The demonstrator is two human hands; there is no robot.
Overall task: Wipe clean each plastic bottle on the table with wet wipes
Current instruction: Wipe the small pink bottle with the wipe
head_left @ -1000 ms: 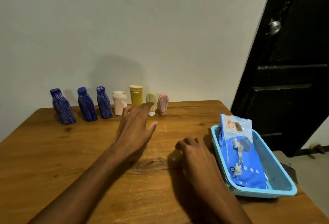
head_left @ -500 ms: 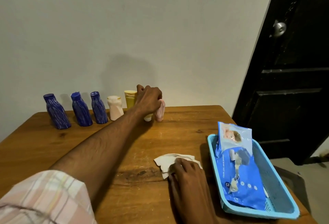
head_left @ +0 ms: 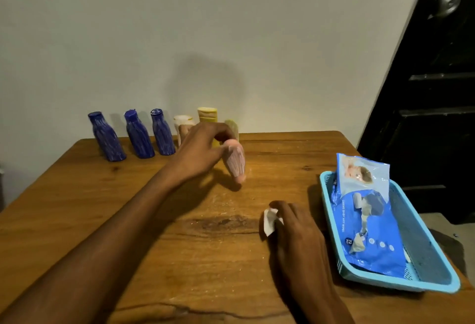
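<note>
My left hand [head_left: 203, 151] grips a small pink ribbed bottle [head_left: 236, 163] by its top, tilted, just above the wooden table [head_left: 154, 233]. My right hand [head_left: 295, 226] lies on the table with its fingers curled round a white wet wipe [head_left: 270, 220]. Along the wall stands a row of bottles: three blue ones [head_left: 106, 137] [head_left: 138, 134] [head_left: 162, 133], a pale pink one [head_left: 183, 127], a yellow one [head_left: 207, 115] and a small olive one [head_left: 232, 127], the last three partly hidden behind my left hand.
A light blue plastic basket [head_left: 385, 280] sits at the table's right edge with a blue pack of baby wipes [head_left: 367, 218] leaning in it. A dark door [head_left: 437, 92] stands to the right of the table. A pale wall rises behind the bottles.
My left hand has taken the pink bottle from the row and drawn it toward me. My right hand has gathered the spread wipe under its fingers.
</note>
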